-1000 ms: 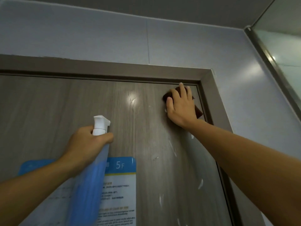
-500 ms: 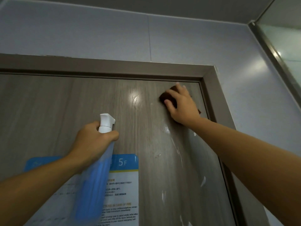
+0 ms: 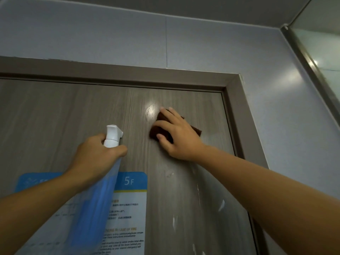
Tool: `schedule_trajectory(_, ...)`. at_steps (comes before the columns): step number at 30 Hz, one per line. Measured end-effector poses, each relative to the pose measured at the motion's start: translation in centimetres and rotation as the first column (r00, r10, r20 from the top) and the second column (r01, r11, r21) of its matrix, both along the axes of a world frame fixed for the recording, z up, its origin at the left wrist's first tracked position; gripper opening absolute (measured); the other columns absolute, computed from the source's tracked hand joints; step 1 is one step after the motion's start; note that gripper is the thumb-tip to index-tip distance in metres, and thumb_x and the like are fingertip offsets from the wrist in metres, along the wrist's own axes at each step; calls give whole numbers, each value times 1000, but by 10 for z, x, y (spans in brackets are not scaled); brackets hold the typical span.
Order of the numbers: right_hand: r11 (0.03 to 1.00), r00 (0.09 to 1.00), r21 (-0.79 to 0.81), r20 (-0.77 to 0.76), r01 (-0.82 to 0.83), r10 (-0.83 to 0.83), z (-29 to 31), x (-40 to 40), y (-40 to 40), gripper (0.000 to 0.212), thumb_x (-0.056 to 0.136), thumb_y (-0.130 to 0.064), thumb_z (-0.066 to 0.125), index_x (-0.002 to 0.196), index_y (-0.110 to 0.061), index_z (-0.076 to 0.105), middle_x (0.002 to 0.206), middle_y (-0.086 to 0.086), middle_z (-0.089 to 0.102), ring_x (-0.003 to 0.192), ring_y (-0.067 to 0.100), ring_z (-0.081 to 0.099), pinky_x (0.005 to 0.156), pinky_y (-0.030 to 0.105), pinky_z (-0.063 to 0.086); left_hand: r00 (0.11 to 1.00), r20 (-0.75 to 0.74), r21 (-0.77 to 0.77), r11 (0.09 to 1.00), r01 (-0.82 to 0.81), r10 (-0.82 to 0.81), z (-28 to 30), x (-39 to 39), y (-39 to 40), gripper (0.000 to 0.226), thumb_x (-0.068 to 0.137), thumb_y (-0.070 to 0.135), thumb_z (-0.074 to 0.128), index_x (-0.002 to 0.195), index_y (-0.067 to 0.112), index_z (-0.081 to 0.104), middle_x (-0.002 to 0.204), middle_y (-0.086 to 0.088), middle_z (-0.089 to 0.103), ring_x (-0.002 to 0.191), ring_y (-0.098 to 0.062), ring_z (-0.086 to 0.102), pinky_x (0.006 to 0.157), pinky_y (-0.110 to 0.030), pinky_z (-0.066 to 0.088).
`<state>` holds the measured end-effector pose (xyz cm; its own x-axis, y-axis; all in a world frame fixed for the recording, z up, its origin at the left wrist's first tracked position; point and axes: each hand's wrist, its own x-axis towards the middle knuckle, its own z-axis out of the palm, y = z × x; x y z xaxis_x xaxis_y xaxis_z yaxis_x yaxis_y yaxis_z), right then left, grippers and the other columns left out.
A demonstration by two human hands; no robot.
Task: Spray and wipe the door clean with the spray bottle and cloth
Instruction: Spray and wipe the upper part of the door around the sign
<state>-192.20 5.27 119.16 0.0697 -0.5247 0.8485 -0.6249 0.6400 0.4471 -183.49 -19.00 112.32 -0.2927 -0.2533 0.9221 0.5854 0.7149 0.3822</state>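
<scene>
Door [image 3: 55, 126] first: one wood-grain leaf in one brown frame [image 3: 237, 107], top right corner in view. Change over the last second: right hand [image 3: 179, 137] slid left and a little down across the upper door, from tight by the frame corner to near the glare spot at mid-panel. Cloth [image 3: 196, 130] went with it. Wet streaks that sat just under the hand at the corner look wiped off; upper right patch now reads clean. My read: wiping pass is under way, top strip mostly covered on the right, left side and lower panel not yet done.

Counts, big to small:
- notice [image 3: 128, 208]: one, blue-headed, marked 5F, stuck on the door lower left, partly behind the bottle.
- spray bottle [image 3: 95, 199]: one, translucent blue, white nozzle up. Left hand [image 3: 95, 155] has fingers curled round its neck, held just off the door, shifted slightly right and up with the view.
- hands: two.
- cloth: one, dark brown, pressed flat on the door under the right hand's spread, straight fingers; edges peek out both sides.
- white streaks [image 3: 221, 205]: at least five below the right forearm, still to wipe.
</scene>
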Motion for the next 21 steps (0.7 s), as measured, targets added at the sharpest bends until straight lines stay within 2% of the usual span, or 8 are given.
schedule_trajectory(2,999,1000,-27,-12,20,-21,-2,-4,23,43,102,-41,55,143,-27,54,169,4,24,158,28,13,124,56,26,1000,-3,-4,1000,-7,7,0,-1,0,19,83,20,78,81,10,62,75,-11,65,66,-23,60,56,-31,43)
schedule_trajectory(5,971,999,-232,10,51,-50,10,-10,43,44,103,-41,54,144,-25,53,170,7,22,158,32,15,124,58,26,1000,-17,9,1000,0,0,1,-2,-1,19,82,20,78,77,11,61,71,-8,63,62,-20,58,54,-30,41)
schedule_trajectory(9,815,993,-569,100,113,-68,34,-11,27,43,107,-44,45,145,-24,49,171,10,17,158,35,8,125,57,18,999,-22,11,1000,24,-24,1,-2,0,22,81,21,79,75,10,61,68,-5,62,59,-17,56,52,-30,40)
schedule_trajectory(11,748,991,-653,119,120,-55,40,-7,4,43,108,-44,38,144,-23,49,170,12,17,158,37,6,124,58,16,999,-18,34,998,49,-49,1,0,1,27,75,29,79,73,10,60,64,-2,60,56,-14,54,51,-29,39)
schedule_trajectory(13,732,994,-676,104,84,-18,40,-1,-16,44,108,-43,34,144,-23,48,170,13,17,157,38,7,124,57,16,997,-1,55,995,80,-80,1,2,2,32,63,39,70,72,11,59,60,2,58,51,-9,52,49,-28,39)
schedule_trajectory(15,813,998,-581,54,43,-15,29,3,-32,45,107,-43,33,145,-24,48,169,12,20,157,35,9,123,56,18,996,8,64,994,84,-85,1,3,3,32,58,42,65,69,13,56,54,9,55,45,-3,48,48,-26,37)
schedule_trajectory(18,965,997,-261,-58,37,-54,1,4,-40,43,105,-44,37,143,-27,50,167,7,24,157,28,12,122,50,21,997,7,80,994,71,-72,-1,3,2,32,57,44,64,67,16,54,54,10,54,45,-3,47,48,-25,35)
schedule_trajectory(21,994,987,54,-141,90,-82,-10,0,-15,44,104,-46,38,145,-31,47,168,3,23,159,23,10,121,42,22,997,8,87,993,80,-81,-2,2,-1,35,56,46,65,70,15,57,59,4,59,51,-11,52,50,-28,39)
